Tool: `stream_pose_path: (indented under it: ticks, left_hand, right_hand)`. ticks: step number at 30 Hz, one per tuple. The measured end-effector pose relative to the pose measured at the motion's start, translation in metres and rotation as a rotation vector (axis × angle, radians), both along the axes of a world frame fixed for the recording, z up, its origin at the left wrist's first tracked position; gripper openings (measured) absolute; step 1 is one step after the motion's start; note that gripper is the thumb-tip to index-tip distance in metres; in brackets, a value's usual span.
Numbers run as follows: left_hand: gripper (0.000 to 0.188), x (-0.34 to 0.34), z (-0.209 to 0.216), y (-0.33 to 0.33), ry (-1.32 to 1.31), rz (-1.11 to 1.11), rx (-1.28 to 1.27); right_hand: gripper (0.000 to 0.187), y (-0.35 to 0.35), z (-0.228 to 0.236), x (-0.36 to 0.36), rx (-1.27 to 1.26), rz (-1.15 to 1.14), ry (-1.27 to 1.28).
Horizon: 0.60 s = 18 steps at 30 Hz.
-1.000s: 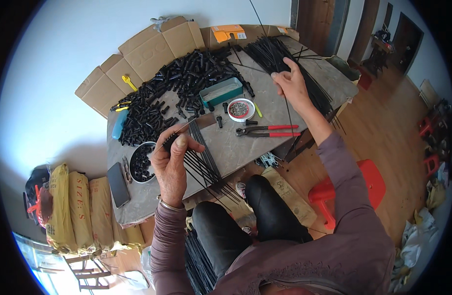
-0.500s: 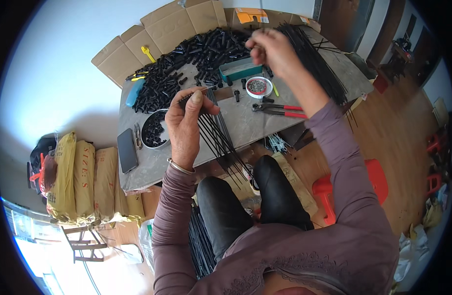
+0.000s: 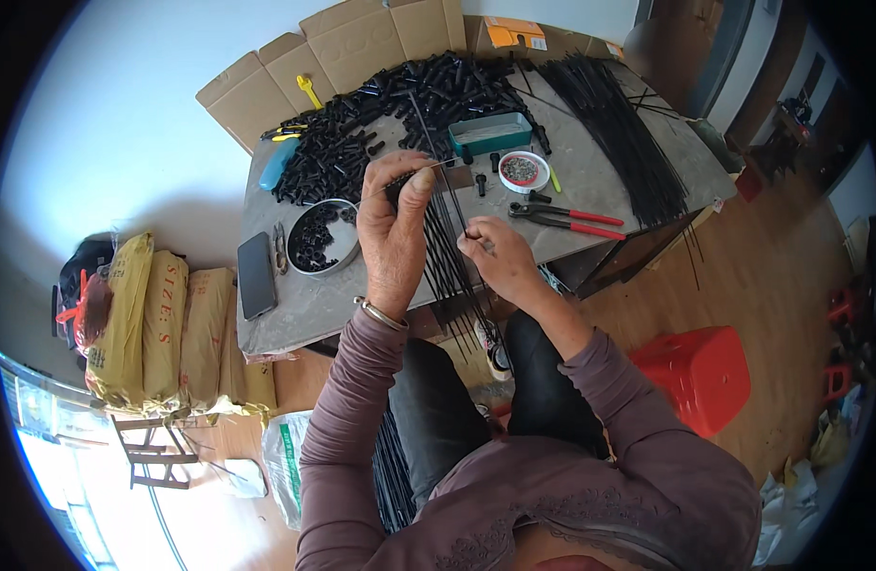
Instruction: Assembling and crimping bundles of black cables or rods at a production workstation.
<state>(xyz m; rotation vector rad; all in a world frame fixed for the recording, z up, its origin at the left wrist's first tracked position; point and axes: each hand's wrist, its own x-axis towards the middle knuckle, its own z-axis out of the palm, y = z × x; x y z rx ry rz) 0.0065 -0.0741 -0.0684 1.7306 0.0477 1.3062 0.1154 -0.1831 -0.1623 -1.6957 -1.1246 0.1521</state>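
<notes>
My left hand (image 3: 396, 228) is closed round a bundle of thin black rods (image 3: 445, 274), which slant down over the table's front edge toward my knees. A thin wire-like piece sticks out to the right from its fingertips. To the right, my right hand (image 3: 500, 255) pinches one single black rod (image 3: 432, 133) between thumb and fingers, its far end rising past the left hand. Close by on the table are a round tin of small black parts (image 3: 331, 265), a white dish of small metal pieces (image 3: 527, 171) and red-handled pincers (image 3: 569, 217).
Black tubular parts (image 3: 428, 81) are heaped at the back against cardboard (image 3: 341, 48). A green tray (image 3: 489, 132) stands before them. More black rods (image 3: 619, 133) lie at the right. A phone (image 3: 257, 276) rests at the left edge. A red stool (image 3: 695, 376) stands on the floor.
My right hand has come down from the back of the table toward me and now holds a single rod beside the bundle. The left hand keeps its hold; the view has shifted slightly.
</notes>
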Motion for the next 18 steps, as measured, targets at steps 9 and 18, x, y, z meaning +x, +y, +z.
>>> stream_pose_path:
  ticks: [9,18]
  left_hand:
    - [0.014,0.001,0.003,-0.004,0.037,0.024,-0.100]
    - [0.013,0.002,0.001,-0.002,0.034,0.055,-0.132]
  right_hand:
    - [0.013,0.018,0.033,0.003,0.110,-0.109,-0.145]
    - [0.015,0.007,0.058,-0.008,0.199,-0.111,0.013]
